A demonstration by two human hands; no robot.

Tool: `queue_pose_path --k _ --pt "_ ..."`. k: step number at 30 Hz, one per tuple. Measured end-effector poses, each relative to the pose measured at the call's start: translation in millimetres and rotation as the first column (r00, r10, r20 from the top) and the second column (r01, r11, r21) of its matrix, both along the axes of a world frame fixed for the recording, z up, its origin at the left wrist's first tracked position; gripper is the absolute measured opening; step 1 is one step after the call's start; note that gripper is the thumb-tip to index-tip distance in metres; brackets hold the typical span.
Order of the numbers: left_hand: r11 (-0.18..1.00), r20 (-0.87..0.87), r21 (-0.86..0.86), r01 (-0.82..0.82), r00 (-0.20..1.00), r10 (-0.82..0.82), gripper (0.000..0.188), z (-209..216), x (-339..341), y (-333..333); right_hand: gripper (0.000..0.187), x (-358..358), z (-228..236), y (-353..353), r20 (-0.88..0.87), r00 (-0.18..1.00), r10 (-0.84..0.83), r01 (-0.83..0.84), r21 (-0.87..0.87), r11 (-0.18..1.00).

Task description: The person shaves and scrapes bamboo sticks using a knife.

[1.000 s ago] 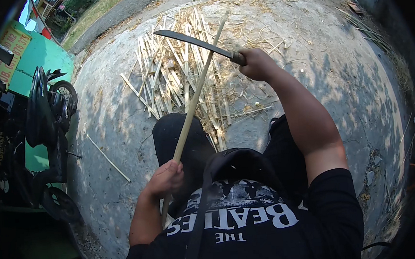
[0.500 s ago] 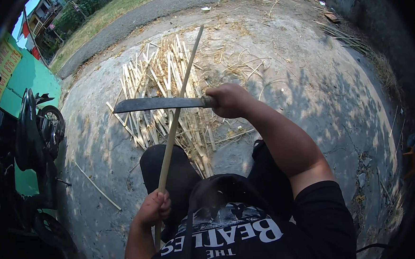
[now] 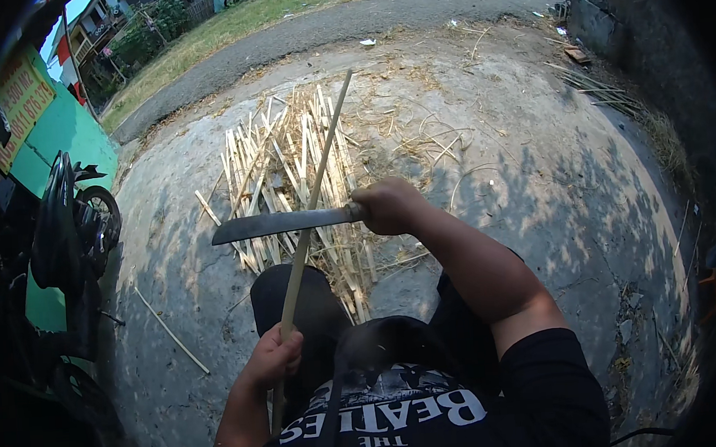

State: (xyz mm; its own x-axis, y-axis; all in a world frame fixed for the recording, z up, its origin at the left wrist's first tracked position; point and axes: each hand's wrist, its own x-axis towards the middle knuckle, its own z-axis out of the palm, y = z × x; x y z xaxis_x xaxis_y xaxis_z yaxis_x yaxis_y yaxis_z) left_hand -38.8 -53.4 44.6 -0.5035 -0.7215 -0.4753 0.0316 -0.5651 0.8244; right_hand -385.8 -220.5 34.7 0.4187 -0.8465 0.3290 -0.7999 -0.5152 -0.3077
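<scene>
Dull metal blade [image 3: 272, 224], smooth wooden pole [image 3: 320, 179], rough concrete [image 3: 533, 270]

Black short-sleeved T-shirt [image 3: 501, 419], white lettering [image 3: 466, 408], grey picture print [image 3: 394, 383], black trousers [image 3: 295, 297], dark strap [image 3: 334, 405] down front

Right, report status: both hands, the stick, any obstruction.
Left hand gripping pale stick. Right hand holding machete by handle, blade crossing stick. Strip pile on ground beyond; nothing seen blocking blade.
</scene>
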Motion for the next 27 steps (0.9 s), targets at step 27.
queue_pose_path --k 27 --pt "0.791 0.794 -0.525 0.313 0.514 0.324 0.033 -5 -8 -5 0.020 -16 -2 -8 0.326 0.930 -0.171 0.077 0.282 0.956"
